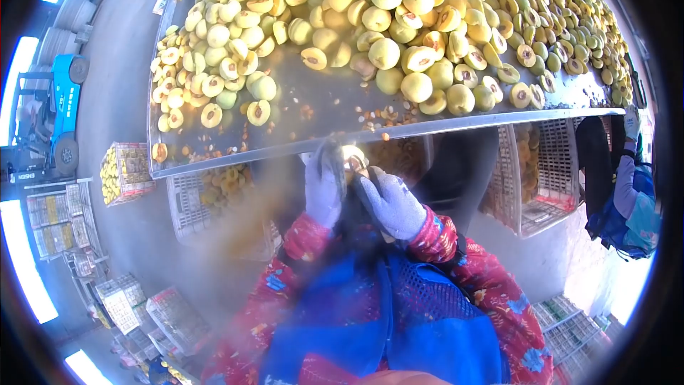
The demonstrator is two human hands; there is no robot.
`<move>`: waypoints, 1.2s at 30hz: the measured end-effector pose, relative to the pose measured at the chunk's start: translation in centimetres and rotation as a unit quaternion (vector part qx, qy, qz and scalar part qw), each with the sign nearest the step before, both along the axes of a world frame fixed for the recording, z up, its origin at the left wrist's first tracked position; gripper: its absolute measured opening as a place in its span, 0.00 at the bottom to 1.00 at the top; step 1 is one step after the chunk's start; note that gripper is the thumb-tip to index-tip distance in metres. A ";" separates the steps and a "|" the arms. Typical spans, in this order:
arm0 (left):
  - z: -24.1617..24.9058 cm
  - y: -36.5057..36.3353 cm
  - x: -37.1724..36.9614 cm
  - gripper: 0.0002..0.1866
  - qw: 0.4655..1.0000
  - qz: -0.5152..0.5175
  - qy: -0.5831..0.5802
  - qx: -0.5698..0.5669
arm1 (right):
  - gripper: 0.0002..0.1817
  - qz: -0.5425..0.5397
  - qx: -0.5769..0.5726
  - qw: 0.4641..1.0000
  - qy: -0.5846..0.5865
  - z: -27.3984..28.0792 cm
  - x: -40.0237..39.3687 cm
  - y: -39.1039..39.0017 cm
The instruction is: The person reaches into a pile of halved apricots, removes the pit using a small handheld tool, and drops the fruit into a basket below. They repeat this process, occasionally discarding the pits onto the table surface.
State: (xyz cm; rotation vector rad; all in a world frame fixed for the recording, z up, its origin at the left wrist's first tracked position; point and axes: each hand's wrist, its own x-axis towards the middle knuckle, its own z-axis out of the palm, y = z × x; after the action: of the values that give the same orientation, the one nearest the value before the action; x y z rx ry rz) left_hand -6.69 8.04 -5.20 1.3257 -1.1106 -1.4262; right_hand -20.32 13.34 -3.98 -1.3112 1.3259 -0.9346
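Both hands wear pale lavender gloves with dark palms and meet just in front of the metal table's near edge [427, 127]. My left hand [325, 185] is upright, its fingers wrapped against a cut fruit half [354, 160] with pale flesh and a brown middle. From the right, my right hand [390, 202] is closed at the same fruit, holding a small thing with a light handle end [387, 237] below the fist; its tip is hidden. Halved yellow-green fruits [420, 58] lie heaped on the table, cut faces showing on many. Small pits and scraps are scattered near the edge.
Plastic crates stand under the table, one [548, 171] to the right and one [187, 205] to the left. A co-worker in blue [634, 199] is at the far right, a gloved hand at the table corner. A blue forklift [64, 110] and stacked crates [60, 217] stand left.
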 end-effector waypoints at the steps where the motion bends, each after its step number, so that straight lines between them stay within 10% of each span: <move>1: 0.4 0.2 -0.3 0.20 0.998 -0.010 -0.055 -0.020 | 0.13 0.004 -0.013 1.000 0.006 -0.3 -0.1 0.3; 14: -1.4 1.8 -0.9 0.18 0.990 0.025 -0.115 -0.084 | 0.13 -0.066 0.015 0.995 0.072 1.7 0.4 1.2; 22: 0.6 1.4 -2.0 0.18 0.998 -0.031 -0.055 -0.018 | 0.14 0.041 0.012 0.981 -0.187 1.0 -1.9 0.3; 24: -1.1 1.2 -1.6 0.18 0.999 -0.038 0.003 -0.028 | 0.15 -0.050 0.394 0.759 -0.516 3.3 -2.2 0.0; 29: -1.6 1.1 -1.7 0.24 0.986 -0.110 0.108 -0.066 | 0.21 0.120 0.366 0.427 -0.818 -2.3 -1.6 1.4; 34: -1.6 0.2 2.7 0.26 0.983 0.058 0.128 0.117 | 0.26 0.133 0.299 0.474 -0.817 -0.9 -3.1 1.1; 36: 0.1 -0.5 7.3 0.24 0.957 0.079 -0.278 -0.023 | 0.26 0.092 0.339 0.520 -0.778 -2.0 -4.1 1.2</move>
State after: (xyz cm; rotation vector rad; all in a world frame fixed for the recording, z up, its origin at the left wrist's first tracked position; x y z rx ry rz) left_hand 0.62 7.58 -5.14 1.7988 -1.3437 -0.9211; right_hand -24.43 14.54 -5.95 0.2872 -0.0512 -0.8077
